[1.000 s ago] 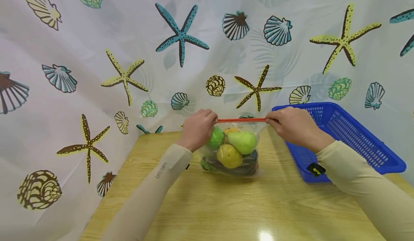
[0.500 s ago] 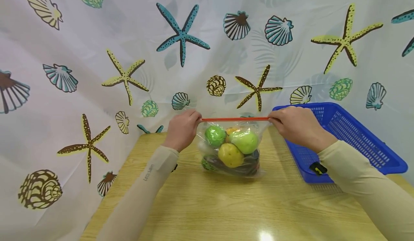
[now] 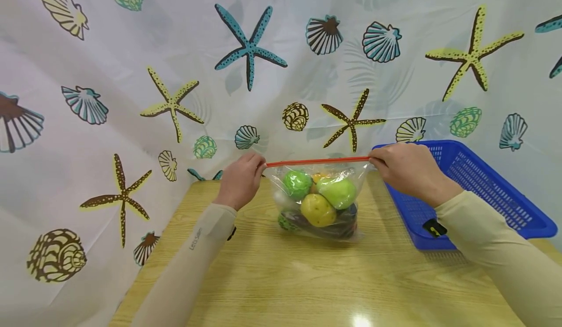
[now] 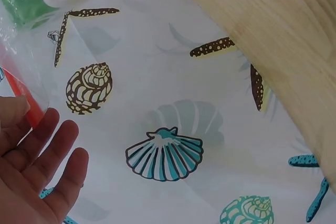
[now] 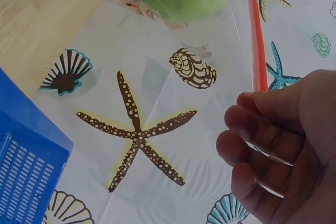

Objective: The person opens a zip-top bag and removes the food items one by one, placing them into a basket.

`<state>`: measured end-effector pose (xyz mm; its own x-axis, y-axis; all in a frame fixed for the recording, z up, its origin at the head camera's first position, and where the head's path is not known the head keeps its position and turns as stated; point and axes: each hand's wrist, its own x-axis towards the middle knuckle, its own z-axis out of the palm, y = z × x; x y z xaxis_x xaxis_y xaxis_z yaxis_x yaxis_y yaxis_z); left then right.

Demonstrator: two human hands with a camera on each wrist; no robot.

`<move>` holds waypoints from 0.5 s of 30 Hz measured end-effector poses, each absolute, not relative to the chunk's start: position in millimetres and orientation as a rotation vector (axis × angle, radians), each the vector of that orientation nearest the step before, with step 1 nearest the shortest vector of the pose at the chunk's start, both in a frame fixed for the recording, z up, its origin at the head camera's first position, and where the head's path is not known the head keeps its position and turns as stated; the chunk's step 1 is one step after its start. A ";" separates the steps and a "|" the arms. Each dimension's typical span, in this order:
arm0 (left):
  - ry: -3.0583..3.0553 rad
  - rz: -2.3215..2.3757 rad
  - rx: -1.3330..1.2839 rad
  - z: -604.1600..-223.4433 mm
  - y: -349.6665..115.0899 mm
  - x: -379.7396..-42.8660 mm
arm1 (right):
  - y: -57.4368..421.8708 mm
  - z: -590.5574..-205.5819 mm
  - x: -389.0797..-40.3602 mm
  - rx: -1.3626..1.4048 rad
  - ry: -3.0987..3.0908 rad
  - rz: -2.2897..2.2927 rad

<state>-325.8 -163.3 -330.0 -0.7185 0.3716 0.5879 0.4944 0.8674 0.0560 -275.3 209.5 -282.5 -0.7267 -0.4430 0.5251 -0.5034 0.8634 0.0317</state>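
A clear zip bag (image 3: pixel 281 175) with a red zip strip along its top stands on the wooden table in the head view. Inside it are a yellow potato-like piece (image 3: pixel 318 210), a pale green pear-like piece (image 3: pixel 341 193), a green cabbage-like ball (image 3: pixel 297 184) and dark items beneath. My left hand (image 3: pixel 239 180) pinches the strip's left end. At the right end, my right hand (image 3: pixel 412 172) pinches the corner between thumb and index finger. The strip (image 5: pixel 255 40) runs straight and taut, tilted slightly up to the right. In the left wrist view, the left hand's other fingers (image 4: pixel 68 177) spread loosely.
A blue perforated plastic basket (image 3: pixel 546 227) stands on the right of the table (image 3: pixel 290 283), partly behind the right forearm. A white curtain (image 3: pixel 184 34) printed with starfish and shells hangs behind and to the left.
My left hand has slid leftward along the red strip to its left end, uncovering the green ball. The right hand keeps its pinch on the right corner, barely moving.
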 end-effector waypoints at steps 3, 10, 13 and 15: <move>-2.539 -0.445 -0.559 -332.8 -160.9 -323.4 | 211.3 -282.8 -274.6 0.691 -2.505 0.159; -2.664 -1.174 -0.544 -346.8 -156.6 -318.6 | 215.7 -285.2 -274.9 0.683 -2.485 0.184; -2.704 -1.417 -0.595 -364.1 -155.5 -321.0 | 216.2 -286.4 -275.8 0.686 -2.490 0.192; -2.721 -1.531 -0.663 -378.1 -153.1 -324.7 | 216.6 -287.1 -276.5 0.690 -2.495 0.196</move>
